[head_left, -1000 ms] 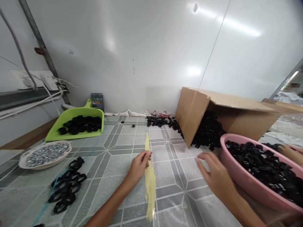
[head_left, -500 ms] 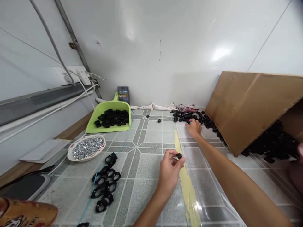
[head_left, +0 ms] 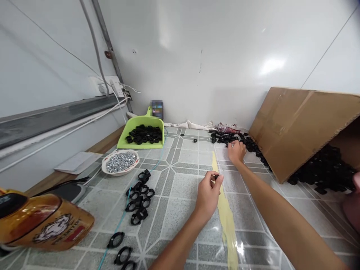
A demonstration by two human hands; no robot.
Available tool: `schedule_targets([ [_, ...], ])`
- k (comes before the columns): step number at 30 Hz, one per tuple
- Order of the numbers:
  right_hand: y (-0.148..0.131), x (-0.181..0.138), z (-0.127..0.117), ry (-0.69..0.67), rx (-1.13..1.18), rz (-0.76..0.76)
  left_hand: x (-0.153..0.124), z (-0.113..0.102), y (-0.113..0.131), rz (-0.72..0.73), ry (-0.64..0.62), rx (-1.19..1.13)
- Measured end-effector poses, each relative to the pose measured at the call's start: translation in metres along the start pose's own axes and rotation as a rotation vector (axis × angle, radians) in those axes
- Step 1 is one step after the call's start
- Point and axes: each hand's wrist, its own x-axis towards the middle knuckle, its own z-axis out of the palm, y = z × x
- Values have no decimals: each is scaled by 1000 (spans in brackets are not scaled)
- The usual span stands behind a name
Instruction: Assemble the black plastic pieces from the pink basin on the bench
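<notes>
My left hand (head_left: 208,193) is raised over the tiled tabletop, thumb and fingers pinched round a small black plastic part (head_left: 216,176), mostly hidden by the fingertips. Further off, my right hand (head_left: 237,151) reaches to the near edge of a heap of black plastic parts (head_left: 249,143) beside the cardboard box. Its fingers are bent together among the parts; what they grip, if anything, is hidden. Several black ring-shaped clamps (head_left: 138,216) lie to the left of my left hand.
A green dustpan (head_left: 121,142) holds black parts. Before it stands a white bowl (head_left: 107,169) of shiny metal nuts. An amber bottle (head_left: 47,221) lies at lower left. The tilted cardboard box (head_left: 298,123) spills black parts at right. Yellow tape (head_left: 226,217) runs along the table.
The view has swung left, bringing more of the bottle and more ring clamps into sight. The part in my left hand is now more covered by the fingers. My right hand stays at the heap.
</notes>
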Motion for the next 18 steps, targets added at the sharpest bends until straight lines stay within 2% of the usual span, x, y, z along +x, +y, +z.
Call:
schedule_targets([
  [3,-9,-7,-7,15,27,-110,1,2,1,5,65,15],
  [7,-23,-19,-17,-65,121,-336,1,3,3,18,145,22],
  [11,-46,-32,-32,-148,245,-456,2,-3,7,22,303,-4],
  [15,-100,-61,-53,-327,378,-586,5,-10,8,4,466,-66],
  [18,-152,-103,-78,-565,467,-804,7,-10,6,-22,472,-139],
])
